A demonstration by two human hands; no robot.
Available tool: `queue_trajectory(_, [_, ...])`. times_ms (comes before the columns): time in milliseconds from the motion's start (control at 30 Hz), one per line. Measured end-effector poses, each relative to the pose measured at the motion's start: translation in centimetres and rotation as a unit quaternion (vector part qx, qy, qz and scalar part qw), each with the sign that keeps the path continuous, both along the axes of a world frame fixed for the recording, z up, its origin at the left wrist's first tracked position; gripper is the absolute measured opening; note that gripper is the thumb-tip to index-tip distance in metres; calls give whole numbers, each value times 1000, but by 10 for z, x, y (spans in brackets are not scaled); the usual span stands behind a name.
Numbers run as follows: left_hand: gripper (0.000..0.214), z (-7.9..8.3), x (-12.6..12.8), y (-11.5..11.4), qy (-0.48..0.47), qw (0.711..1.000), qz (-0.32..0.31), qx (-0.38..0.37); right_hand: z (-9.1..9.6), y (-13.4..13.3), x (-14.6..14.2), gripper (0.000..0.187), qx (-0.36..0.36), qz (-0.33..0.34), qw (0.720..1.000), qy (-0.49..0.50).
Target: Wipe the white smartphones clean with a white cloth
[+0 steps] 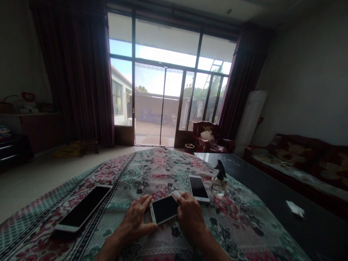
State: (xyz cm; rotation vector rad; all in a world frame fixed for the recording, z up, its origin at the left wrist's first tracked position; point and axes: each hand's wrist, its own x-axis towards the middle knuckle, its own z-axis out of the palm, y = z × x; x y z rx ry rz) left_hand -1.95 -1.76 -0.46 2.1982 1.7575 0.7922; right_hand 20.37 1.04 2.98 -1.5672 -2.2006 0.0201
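A white-framed smartphone (164,209) with a dark screen lies at a slant on the flowered cloth between my hands. My left hand (136,214) grips its left end, thumb along the near edge and fingers by the far edge. At the other end, my right hand (189,211) is closed on a white tissue (177,195), which touches the phone's far right corner. A second white smartphone (199,188) lies face up just beyond my right hand. To the left rests a larger white device with a black screen (85,207), apart from my left hand.
The patterned tablecloth (119,217) covers the surface under the phones. A spray bottle with a black top (220,174) stands at the right. Crumpled white paper (295,209) lies on a dark tabletop (269,203). Beyond are a wooden chair (199,128) and a sofa (307,152).
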Motion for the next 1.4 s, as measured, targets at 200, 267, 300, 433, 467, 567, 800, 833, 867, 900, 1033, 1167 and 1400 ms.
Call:
queue_trajectory(200, [76,1,4,-2,9,1000,-16,-1,-2,-5,-5,31,13,44,999,27])
queue_trajectory(267, [76,5,6,-2,9,1000,-11,-8,-2,-5,-5,32,13,53,998,36])
queue_trajectory(300, [75,7,6,-2,9,1000,-9,-14,-2,-4,-4,31,10,55,998,39])
queue_trajectory(433, [72,19,-12,-3,2,998,-11,-69,-1,0,-1,28,2,43,998,47])
queue_trajectory(467, [73,22,-19,-4,6,996,-8,-87,-1,0,0,27,4,39,998,51])
queue_trajectory(567, [81,28,-35,-5,9,993,21,-112,-2,2,2,26,4,35,998,57])
queue_trajectory(800, [86,23,1,-1,68,997,26,-23,-7,4,-1,26,4,40,997,66])
queue_trajectory(833, [86,21,8,0,78,997,18,-21,-8,4,-1,26,5,43,996,74])
queue_trajectory(867, [86,20,14,1,85,996,14,-21,-9,5,0,26,7,46,995,85])
queue_trajectory(900, [85,19,19,1,88,996,10,-23,-11,6,0,26,10,50,994,100])
queue_trajectory(1033, [82,21,25,7,86,995,-20,-38,-16,9,1,28,22,64,982,177])
queue_trajectory(1167, [84,29,28,17,81,993,-69,-52,-23,11,-2,30,27,68,970,230])
queue_trajectory(1400, [89,38,25,29,38,990,-110,-80,-32,21,-3,30,43,66,935,346])
